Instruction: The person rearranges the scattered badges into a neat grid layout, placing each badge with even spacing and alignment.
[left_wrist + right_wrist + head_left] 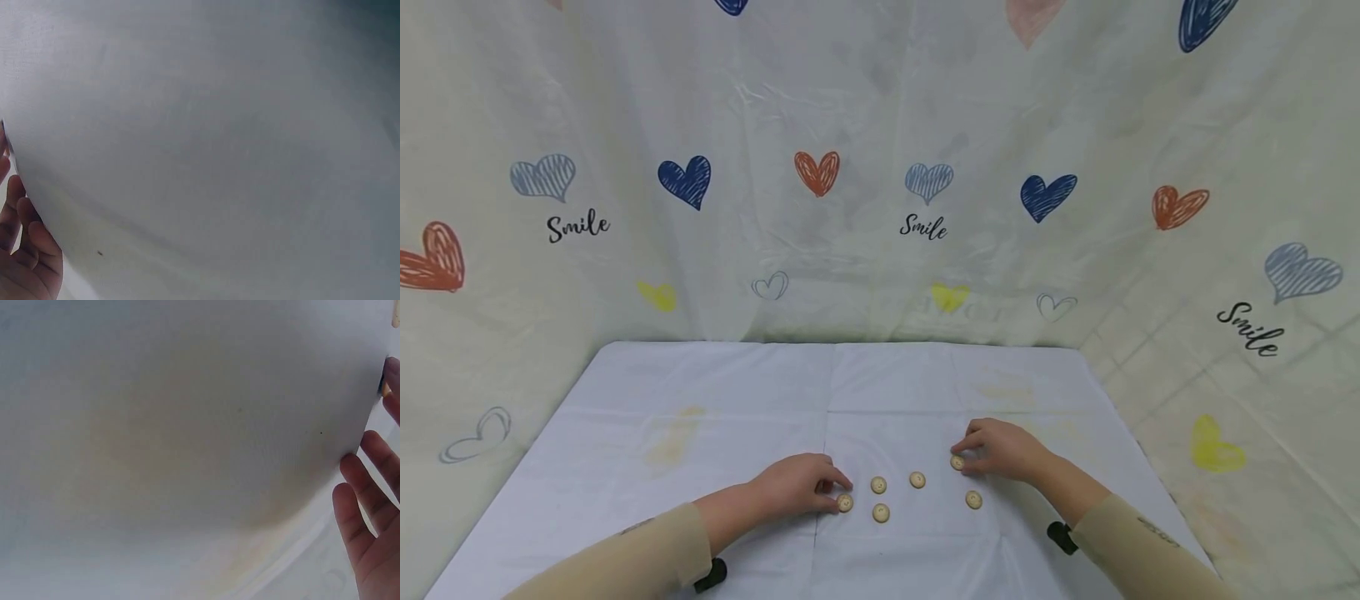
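Several round, pale wooden-looking buttons lie on the white cloth in the head view. My left hand (pixel 797 485) has thumb and index finger at either side of the leftmost button (pixel 845 502), pinching it at the cloth. Farther back on the right, my right hand (pixel 1003 450) pinches another button (pixel 957 462) between thumb and index finger. Between the hands are an upper button (pixel 878 485), a lower button (pixel 881 513) and a middle button (pixel 917 480). One more button (pixel 973 500) sits just in front of the right hand. Both wrist views show mostly cloth, with fingers at the edge.
The white tablecloth (pixel 737 375) has fold lines and faint yellowish stains. Behind the table hangs a pale curtain (pixel 865 258) printed with hearts and the word Smile. Dark devices show under the left cuff (pixel 711 575) and the right cuff (pixel 1062 537).
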The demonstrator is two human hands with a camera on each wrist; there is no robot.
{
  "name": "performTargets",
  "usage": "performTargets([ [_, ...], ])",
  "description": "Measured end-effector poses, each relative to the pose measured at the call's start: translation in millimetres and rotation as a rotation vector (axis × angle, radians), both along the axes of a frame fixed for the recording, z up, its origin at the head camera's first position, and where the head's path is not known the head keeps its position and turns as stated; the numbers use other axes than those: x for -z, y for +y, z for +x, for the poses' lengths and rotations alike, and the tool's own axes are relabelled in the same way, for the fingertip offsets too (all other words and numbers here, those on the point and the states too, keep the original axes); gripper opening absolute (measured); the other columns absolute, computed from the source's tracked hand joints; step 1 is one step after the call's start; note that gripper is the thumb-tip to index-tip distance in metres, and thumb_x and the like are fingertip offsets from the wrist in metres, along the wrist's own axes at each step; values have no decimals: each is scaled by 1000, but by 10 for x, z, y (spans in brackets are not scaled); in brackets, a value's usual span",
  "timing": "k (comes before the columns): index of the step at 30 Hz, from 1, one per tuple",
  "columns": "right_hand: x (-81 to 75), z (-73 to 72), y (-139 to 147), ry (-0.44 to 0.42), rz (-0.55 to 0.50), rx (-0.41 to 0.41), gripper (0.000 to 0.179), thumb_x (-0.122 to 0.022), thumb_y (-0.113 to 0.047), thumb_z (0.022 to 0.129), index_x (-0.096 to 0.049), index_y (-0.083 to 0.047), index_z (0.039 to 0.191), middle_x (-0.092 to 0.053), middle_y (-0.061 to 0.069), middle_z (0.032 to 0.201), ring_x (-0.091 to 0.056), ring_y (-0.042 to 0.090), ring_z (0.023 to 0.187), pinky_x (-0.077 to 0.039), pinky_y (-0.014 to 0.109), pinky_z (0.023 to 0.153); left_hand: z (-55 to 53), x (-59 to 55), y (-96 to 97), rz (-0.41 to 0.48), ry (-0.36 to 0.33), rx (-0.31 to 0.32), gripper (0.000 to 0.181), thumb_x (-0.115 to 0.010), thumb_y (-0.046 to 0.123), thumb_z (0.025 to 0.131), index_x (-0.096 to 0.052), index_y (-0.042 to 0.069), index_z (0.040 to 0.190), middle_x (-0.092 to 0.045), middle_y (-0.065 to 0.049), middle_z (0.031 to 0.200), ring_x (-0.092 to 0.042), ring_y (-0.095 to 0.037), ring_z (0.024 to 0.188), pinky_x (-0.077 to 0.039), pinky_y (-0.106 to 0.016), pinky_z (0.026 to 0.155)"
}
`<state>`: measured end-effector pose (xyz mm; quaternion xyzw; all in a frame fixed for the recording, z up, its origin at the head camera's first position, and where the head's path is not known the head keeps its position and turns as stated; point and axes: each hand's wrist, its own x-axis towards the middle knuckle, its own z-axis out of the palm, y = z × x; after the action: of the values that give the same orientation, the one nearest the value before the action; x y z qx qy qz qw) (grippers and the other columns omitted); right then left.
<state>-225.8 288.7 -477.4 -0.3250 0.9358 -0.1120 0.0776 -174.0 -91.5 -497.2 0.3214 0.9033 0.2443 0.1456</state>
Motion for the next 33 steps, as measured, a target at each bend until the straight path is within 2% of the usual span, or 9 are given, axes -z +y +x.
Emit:
performTargets([
  [8,51,-23,10,28,30,-17,23,-79,-38,83,-80,-24,102,-59,-14,92,-50,4,82,-44,27,69,-12,26,19,-20,9,6,25,-80,34,83,-78,28,108,-52,19,77,-47,0,69,-42,-22,64],
  [14,23,-21,7,55,47,-38,21,-79,-37,84,-81,-24,100,-60,-15,89,-51,3,82,-45,27,69,3,4,26,-28,18,11,24,-80,33,83,-79,29,107,-51,19,77,-47,0,69,-41,-22,64],
  [22,12,-30,13,80,21,-56,18,-76,-37,87,-81,-24,98,-59,-16,87,-51,5,79,-45,27,69,-24,17,12,-24,37,35,24,-79,33,84,-79,28,108,-51,20,77,-46,1,69,-41,-21,64],
  [33,-50,-51,-65,91,-1,-56,18,-76,-35,87,-81,-23,99,-59,-14,84,-54,8,77,-46,27,68,-10,12,-4,-11,17,38,24,-79,32,85,-79,27,108,-51,19,78,-46,0,70,-41,-21,65],
])
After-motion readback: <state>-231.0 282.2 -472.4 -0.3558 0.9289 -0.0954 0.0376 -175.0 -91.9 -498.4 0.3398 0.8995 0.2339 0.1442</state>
